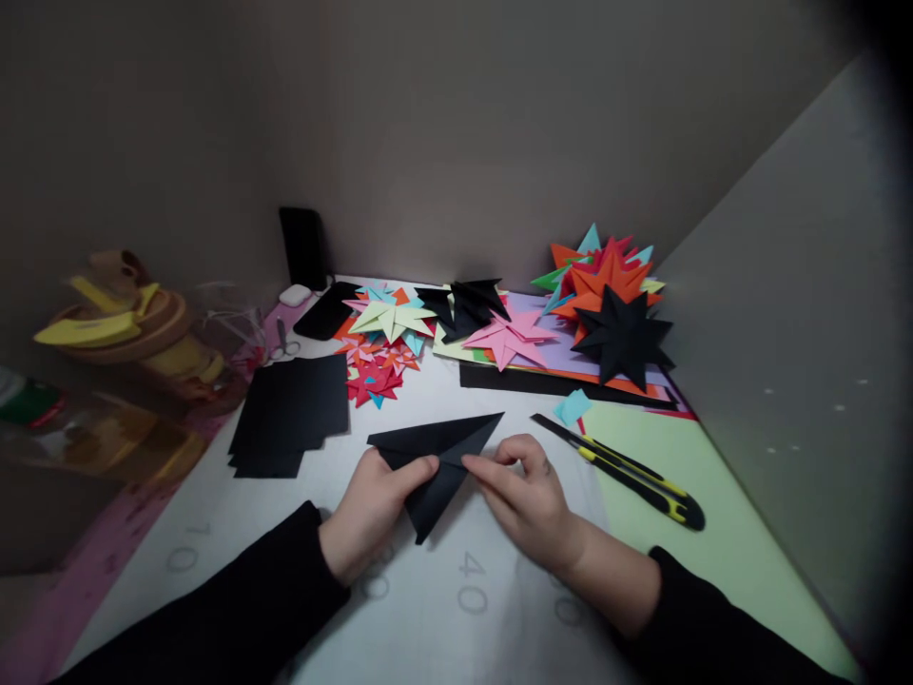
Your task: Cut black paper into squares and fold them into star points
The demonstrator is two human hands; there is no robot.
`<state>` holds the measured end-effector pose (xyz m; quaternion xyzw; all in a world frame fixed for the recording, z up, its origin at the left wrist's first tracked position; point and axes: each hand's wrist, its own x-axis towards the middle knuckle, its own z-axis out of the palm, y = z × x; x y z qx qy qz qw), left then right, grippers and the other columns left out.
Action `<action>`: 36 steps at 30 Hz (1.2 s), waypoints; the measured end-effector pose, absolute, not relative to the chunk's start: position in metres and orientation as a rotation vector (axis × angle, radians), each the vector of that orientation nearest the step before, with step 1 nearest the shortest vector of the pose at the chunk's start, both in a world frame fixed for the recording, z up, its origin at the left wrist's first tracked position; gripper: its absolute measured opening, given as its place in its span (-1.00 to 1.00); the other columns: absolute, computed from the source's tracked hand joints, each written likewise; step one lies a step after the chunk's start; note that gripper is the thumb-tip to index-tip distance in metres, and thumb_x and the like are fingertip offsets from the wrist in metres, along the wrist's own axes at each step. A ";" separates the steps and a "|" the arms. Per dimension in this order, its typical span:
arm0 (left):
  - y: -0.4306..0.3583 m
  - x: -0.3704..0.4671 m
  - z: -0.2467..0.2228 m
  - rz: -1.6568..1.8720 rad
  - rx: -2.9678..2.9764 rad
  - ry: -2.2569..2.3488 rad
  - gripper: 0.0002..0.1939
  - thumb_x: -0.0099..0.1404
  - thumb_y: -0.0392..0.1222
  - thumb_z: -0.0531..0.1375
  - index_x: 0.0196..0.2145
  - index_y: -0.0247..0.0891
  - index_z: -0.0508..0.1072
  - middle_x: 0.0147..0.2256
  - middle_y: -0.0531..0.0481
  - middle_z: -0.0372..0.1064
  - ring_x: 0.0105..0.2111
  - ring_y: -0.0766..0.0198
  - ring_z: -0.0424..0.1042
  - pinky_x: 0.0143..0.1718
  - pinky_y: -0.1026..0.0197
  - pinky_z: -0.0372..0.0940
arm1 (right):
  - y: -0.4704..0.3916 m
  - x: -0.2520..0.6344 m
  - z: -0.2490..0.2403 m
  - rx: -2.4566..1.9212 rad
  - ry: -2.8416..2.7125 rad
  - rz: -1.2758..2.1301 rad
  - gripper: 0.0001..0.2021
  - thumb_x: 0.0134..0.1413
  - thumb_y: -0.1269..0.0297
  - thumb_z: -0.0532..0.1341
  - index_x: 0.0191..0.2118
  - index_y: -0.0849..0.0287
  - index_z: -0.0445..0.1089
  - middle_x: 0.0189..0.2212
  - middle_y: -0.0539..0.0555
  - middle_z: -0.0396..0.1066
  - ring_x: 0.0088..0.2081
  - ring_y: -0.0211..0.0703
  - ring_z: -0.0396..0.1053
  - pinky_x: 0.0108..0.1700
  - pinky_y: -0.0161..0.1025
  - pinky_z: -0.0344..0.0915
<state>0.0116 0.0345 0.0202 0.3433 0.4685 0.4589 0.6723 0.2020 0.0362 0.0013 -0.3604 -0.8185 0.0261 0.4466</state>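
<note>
A folded piece of black paper [451,440], pointed at several corners, is held above the white mat. My left hand [377,499] grips its left side, thumb lying on top near the middle. From the right, my right hand [526,495] pinches the paper's right edge close to a crease with thumb and fingertips. Left of the hands lies a stack of square black paper sheets [292,409]. A black and yellow utility knife [631,476] rests on pale green paper [642,438] to the right, with a small light blue paper scrap [573,407] by its tip.
Folded paper stars in several colours pile up behind my hands, among them a pink star [508,338] and a black star [625,338]. Small scissors [283,342], a dark phone [303,249] and a bottle [106,442] stand or lie at left. Grey walls enclose the table.
</note>
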 end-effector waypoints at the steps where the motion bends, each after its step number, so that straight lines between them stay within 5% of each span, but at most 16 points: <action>1: 0.034 0.012 0.021 1.015 0.771 1.050 -0.65 0.10 -0.25 0.31 -0.13 -0.37 0.51 -0.17 -0.18 0.50 -0.21 0.11 0.46 -0.13 0.13 0.31 | 0.036 0.203 0.003 -0.882 -2.031 0.036 -0.62 0.03 0.58 0.16 -0.05 0.05 0.36 -0.36 0.04 0.17 -0.32 -0.19 0.24 -0.30 -0.21 0.34; 9: 0.031 0.014 0.024 0.954 0.768 0.974 -0.61 0.11 -0.29 0.30 -0.07 -0.33 0.48 -0.15 -0.14 0.50 -0.16 0.11 0.45 -0.07 0.14 0.29 | 0.033 0.201 0.011 -0.861 -2.152 -0.133 -0.76 0.04 0.48 0.19 -0.14 0.13 0.44 -0.24 0.09 0.47 -0.14 -0.06 0.31 -0.09 -0.05 0.26; 15: 0.033 0.013 0.023 0.938 0.771 0.979 -0.55 0.11 -0.31 0.29 -0.01 -0.29 0.44 -0.11 -0.14 0.48 -0.11 0.08 0.43 -0.06 0.13 0.29 | 0.034 0.201 0.010 -0.859 -2.187 -0.165 -0.76 0.11 0.49 0.13 -0.12 0.14 0.41 -0.16 0.05 0.51 0.02 -0.04 0.33 0.21 0.15 -0.08; 29: 0.031 0.015 0.025 0.950 0.625 0.888 -0.64 0.18 -0.11 0.26 -0.10 -0.34 0.51 -0.17 -0.19 0.51 -0.15 0.06 0.45 -0.06 0.11 0.28 | 0.035 0.208 0.006 -0.844 -2.200 -0.172 -0.60 0.07 0.58 0.11 0.01 0.12 0.35 -0.04 0.09 0.45 0.25 0.05 0.00 0.24 0.23 -0.18; 36: 0.030 0.015 0.022 0.961 0.637 0.853 -0.64 0.21 -0.04 0.23 -0.13 -0.33 0.51 -0.28 -0.15 0.52 -0.19 0.09 0.45 -0.08 0.11 0.26 | 0.034 0.207 0.006 -0.865 -2.220 -0.173 -0.59 0.06 0.56 0.11 0.04 0.15 0.33 -0.01 0.14 0.43 0.25 0.08 0.01 0.23 0.27 -0.18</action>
